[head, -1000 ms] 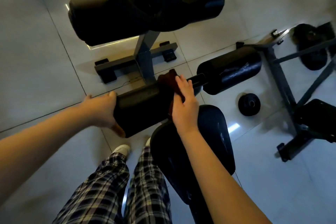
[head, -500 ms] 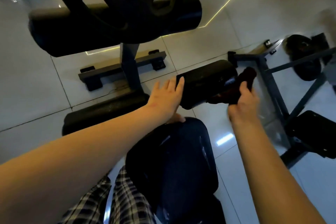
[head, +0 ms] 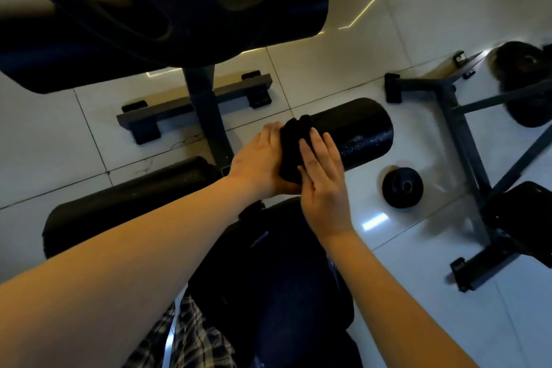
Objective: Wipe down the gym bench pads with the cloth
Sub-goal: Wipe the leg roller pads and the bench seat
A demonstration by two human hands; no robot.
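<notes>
Left hand (head: 260, 164) wraps round the inner end of the roller (head: 361, 131), judged to steady it against turning. Right hand (head: 324, 185), fingers flat and gripping nothing, presses the cloth (head: 294, 143) onto the roller just beside that grip, apparently for an outward stroke. Cloth: dark, bunched, draped over the top. Roller: black foam, speckled beyond the cloth; dust or moisture, cannot tell.

Right hand (head: 324, 185) on cloth (head: 292, 152), seemingly over pad (head: 358, 128)
</notes>
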